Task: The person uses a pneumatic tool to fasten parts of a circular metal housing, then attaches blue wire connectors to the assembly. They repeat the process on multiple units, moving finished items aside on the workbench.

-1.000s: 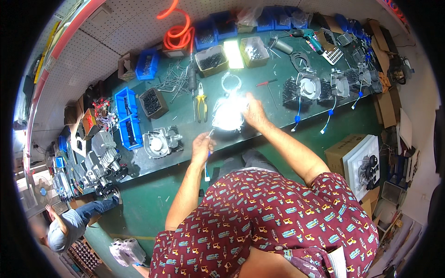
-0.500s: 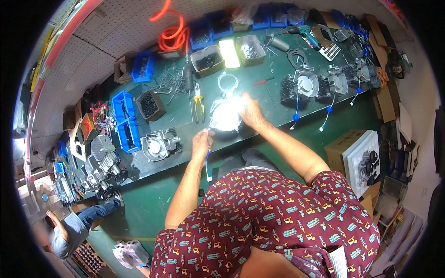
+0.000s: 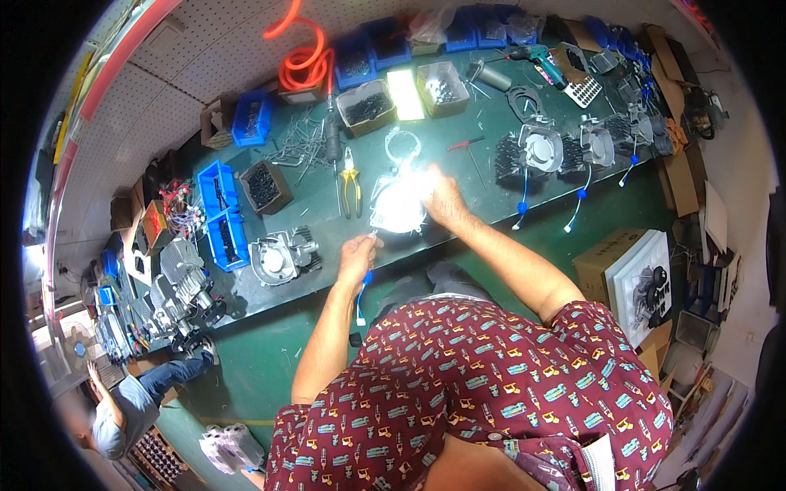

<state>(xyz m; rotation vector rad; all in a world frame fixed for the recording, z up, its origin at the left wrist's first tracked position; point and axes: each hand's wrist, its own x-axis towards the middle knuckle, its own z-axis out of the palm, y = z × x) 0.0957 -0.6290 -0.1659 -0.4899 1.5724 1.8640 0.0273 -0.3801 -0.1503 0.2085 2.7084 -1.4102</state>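
A round metal motor housing [image 3: 399,204] sits near the front edge of the bench, its face washed out by glare. My right hand [image 3: 444,199] is curled round its right side, with the fingertips lost in the brightness. Just at the lower left of the housing, my left hand [image 3: 357,259] pinches a thin cable [image 3: 361,304]. The cable hangs below the hand past the bench edge, with a blue piece near the fingers and a white connector at the end. Behind the housing lies a ring-shaped metal part [image 3: 402,146]. Yellow-handled pliers [image 3: 351,190] lie to its left.
Similar housings with hanging cables [image 3: 542,150] stand at the right; another housing [image 3: 278,257] is at the left. Blue bins [image 3: 230,239] and an open box of dark screws [image 3: 365,106] line the bench. A red T-handle wrench [image 3: 467,143] lies behind. Another person [image 3: 123,417] sits far left.
My left hand has turned slightly and its fingertips have moved toward the housing. The cable now hangs lower and further left, showing its blue piece. My right hand stays where it was.
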